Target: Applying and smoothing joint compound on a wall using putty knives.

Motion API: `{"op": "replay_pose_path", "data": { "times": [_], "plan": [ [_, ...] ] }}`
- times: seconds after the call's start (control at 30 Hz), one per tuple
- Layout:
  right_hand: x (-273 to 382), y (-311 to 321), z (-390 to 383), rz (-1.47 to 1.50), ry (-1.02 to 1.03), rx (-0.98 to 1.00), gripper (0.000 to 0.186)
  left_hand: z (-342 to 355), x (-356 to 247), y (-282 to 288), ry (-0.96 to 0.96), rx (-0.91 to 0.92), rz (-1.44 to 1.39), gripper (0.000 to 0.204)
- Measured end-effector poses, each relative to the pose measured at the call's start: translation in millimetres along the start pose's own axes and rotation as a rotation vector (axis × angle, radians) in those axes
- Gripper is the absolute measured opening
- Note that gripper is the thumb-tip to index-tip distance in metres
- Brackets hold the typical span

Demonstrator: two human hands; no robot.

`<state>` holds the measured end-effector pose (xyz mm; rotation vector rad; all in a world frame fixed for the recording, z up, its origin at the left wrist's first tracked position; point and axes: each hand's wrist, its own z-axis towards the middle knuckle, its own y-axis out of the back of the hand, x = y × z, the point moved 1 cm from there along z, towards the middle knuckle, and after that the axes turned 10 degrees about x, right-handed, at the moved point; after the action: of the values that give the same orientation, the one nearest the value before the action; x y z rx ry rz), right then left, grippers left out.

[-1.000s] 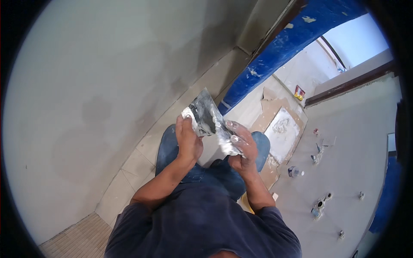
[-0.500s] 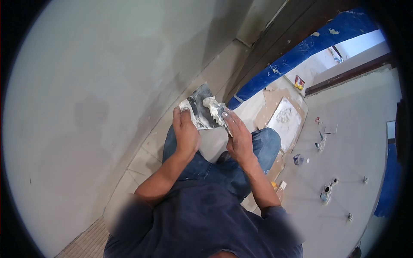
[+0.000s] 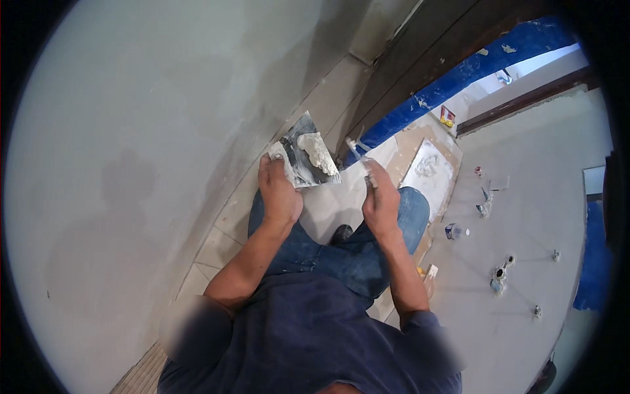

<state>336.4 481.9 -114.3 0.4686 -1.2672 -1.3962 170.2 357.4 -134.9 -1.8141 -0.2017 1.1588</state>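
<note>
- Your left hand [image 3: 279, 190] gripped a flat, dark plate [image 3: 307, 127] by its near edge, thumb on top; the plate reached out toward one o'clock (twelve being the top of the view).
- A lump of white paste [image 3: 317, 153] sat on that plate, its long axis running from about half past ten to half past four; the left hand was the nearer of the two to it.
- Your right hand [image 3: 380, 190] was closed on a thin tool [image 3: 356, 150], seen nearly edge-on, which pointed toward eleven o'clock. From this hand the paste lay at ten o'clock, with the tool near the plate but apart from it.
- Below the gap between your hands, a dark shoe [image 3: 342, 234] showed between your knees.
- At two o'clock from your right hand, beyond the knee, a white board [image 3: 430, 172] lay on brown cardboard [image 3: 411, 134] and carried a smear of pale material.
- At four o'clock from the right hand, a clear container [image 3: 453, 231] with a bluish band stood out against the grey wall [image 3: 525, 223]; you could not tell what it held.
- Farther off, near half past one, lay a red-and-yellow packet [image 3: 447, 116], its contents hidden, past the blue strip [image 3: 420, 105].
</note>
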Motion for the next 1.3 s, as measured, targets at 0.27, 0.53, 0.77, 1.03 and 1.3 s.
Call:
{"op": "replay_pose_path", "data": {
  "times": [0.27, 0.53, 0.77, 1.03, 1.3],
  "plan": [
    [-6, 22, 42, 1.52, -0.346, -0.121, 0.036, -17, -15, 8, 0.211, 0.071, -0.021, 0.024],
    [21, 27, 47, 1.925, -0.335, 0.206, 0.039, -47, -28, -21, 0.487, 0.41, -0.194, 0.03],
    [13, 29, 8, 1.649, -0.405, 0.551, 0.047, -6, -49, -21, 0.387, 0.464, -0.178, 0.03],
    [24, 43, 30, 1.478, -0.469, 0.089, 0.029, -1, -43, 0, 0.011, 0.207, 0.068, 0.024],
    [69, 28, 21, 0.842, -0.179, -0.086, 0.027, -23, -14, -3, -0.17, 0.017, 0.216, 0.021]
  ]
}}
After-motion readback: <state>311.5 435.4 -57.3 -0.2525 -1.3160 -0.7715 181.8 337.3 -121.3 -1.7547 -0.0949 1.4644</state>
